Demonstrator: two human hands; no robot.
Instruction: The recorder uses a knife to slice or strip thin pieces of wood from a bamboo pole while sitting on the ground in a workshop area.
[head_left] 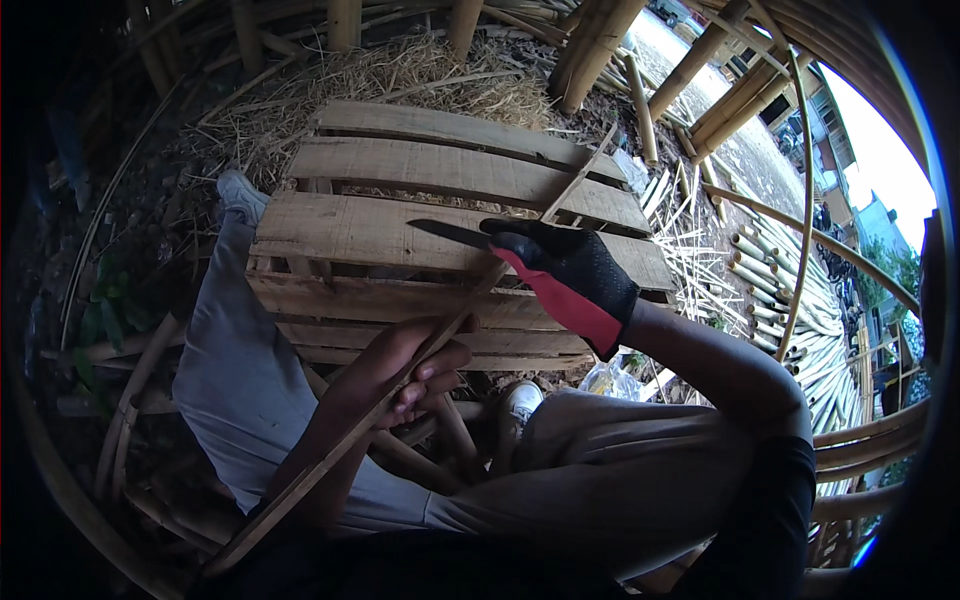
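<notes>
A long bamboo strip (318, 468) runs slantwise from the lower left up past the crate's top. My bare left hand (405, 368) is closed round it, fingers wrapped over its middle. In a black and red glove, my right hand (572, 278) grips a knife whose dark blade (448, 233) points left, above the slats. Its handle is hidden inside the glove. The strip passes under the gloved hand, close to the knife; whether the blade touches it I cannot tell. Beneath both lies a slatted wooden crate (385, 222), in front of my knees.
Dry straw-like shavings (430, 85) lie behind the crate. Upright bamboo poles (595, 50) stand at the back. Cut bamboo lengths (765, 265) and pale thin strips (690, 235) are spread on the right. A curved bamboo piece (797, 200) arches there. Clear plastic (612, 378) lies by the crate.
</notes>
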